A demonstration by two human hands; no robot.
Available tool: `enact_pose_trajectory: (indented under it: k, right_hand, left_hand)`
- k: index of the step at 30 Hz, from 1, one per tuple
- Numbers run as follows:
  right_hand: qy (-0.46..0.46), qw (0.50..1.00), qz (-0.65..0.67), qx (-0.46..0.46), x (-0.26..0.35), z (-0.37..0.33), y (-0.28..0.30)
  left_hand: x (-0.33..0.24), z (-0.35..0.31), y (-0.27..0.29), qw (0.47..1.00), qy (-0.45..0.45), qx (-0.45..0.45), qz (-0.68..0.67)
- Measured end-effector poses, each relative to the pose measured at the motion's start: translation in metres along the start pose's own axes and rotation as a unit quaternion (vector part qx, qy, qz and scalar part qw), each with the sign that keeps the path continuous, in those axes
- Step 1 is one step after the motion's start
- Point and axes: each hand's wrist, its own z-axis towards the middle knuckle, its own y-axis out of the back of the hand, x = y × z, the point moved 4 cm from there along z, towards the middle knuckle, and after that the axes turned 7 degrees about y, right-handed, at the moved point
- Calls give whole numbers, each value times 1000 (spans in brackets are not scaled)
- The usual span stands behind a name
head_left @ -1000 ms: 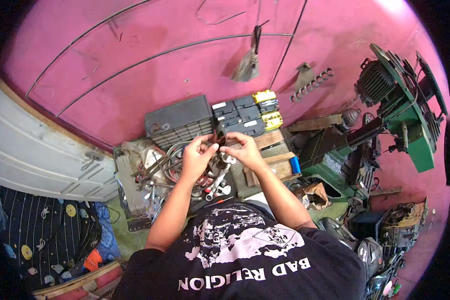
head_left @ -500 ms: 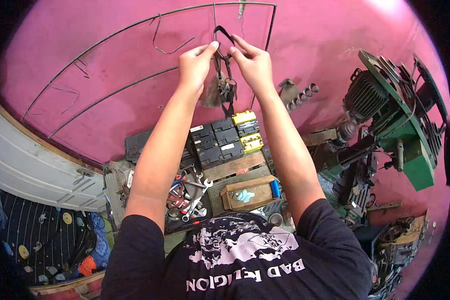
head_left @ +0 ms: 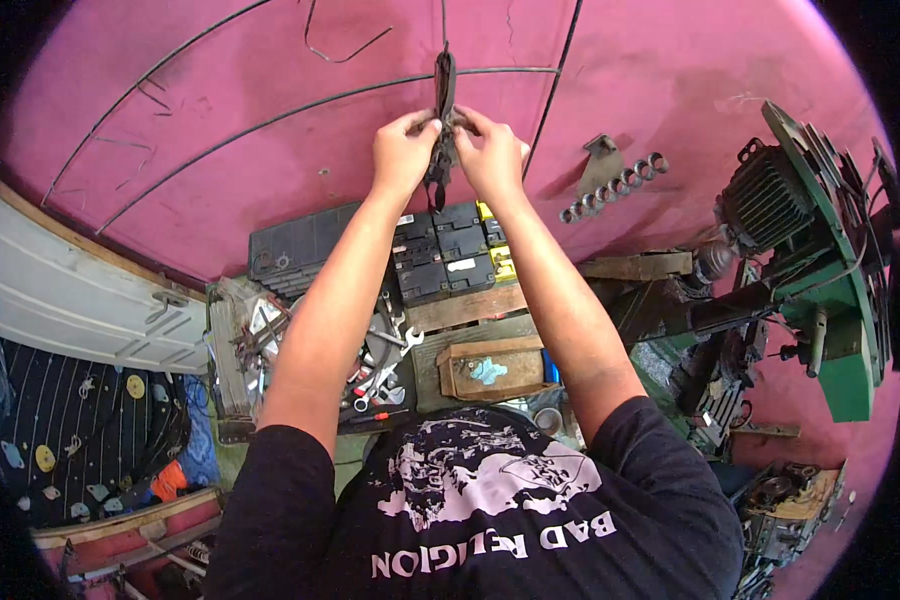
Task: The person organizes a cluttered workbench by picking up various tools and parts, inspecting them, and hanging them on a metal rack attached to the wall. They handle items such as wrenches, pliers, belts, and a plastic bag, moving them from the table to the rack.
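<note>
A dark strap (head_left: 444, 85) hangs by its looped top from a thin vertical wire (head_left: 444, 22) in front of the pink wall. Below my fingers dangles the lower part of its bundle of small dark pieces (head_left: 437, 185), too dark to make out. My left hand (head_left: 402, 155) pinches the strap from the left, thumb toward it. From the other side, my right hand (head_left: 490, 155) has thumb and index finger closed at the same spot. Both arms are stretched up and forward above the bench.
Black batteries (head_left: 440, 250), some with yellow tops, stand on the bench beneath my hands. Wrenches (head_left: 385, 365) and a wooden box (head_left: 460, 375) lie nearer. A green machine with a motor (head_left: 770, 200) stands at right. Bent metal rods (head_left: 320, 95) cross the wall.
The strap, held at its top between both hands before, now hangs from the wire with my hands lower on it. The view has shifted, and my hands are closer together.
</note>
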Motion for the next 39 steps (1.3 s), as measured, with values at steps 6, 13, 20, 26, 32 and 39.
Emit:
enact_pose_trajectory:
  k: [6, 13, 20, 26, 32, 39]
  right_hand:
    - [0, 995, -66, 80, 19, -156, -34]
    - [19, 885, -102, 454, 50, -356, -108]
    - [-25, 863, -211, 458, 71, -352, -162]
    - [-69, 809, -266, 519, 69, -367, -172]
    - [-68, 885, -272, 372, 87, -349, -176]
    - [35, 888, -217, 405, 129, -331, -223]
  left_hand:
    - [103, -113, 62, 995, 69, -13, 69]
    - [223, -283, 143, 920, 76, -19, 384]
    - [238, -337, 221, 843, 179, 85, 500]
    - [227, -348, 270, 842, 171, 130, 494]
    - [232, -351, 315, 892, 162, 75, 415]
    - [260, -343, 367, 904, 184, 21, 386]
